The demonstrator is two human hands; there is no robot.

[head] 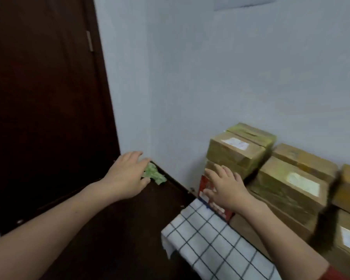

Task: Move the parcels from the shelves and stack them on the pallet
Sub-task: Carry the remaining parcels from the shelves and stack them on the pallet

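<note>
Fronting stacked parcels, red box, checked cloth, green scrap nearby

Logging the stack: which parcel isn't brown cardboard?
The red box partly covered by the right hand, beside the checked cloth; the rest are brown cardboard parcels.

Dark door, pale wall, crumpled green scrap, checked cloth

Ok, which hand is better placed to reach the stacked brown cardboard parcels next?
The right hand: it is open right beside the stacked brown cardboard parcels, in front of a red-and-white box. The left hand is off by the crumpled green scrap.
</note>
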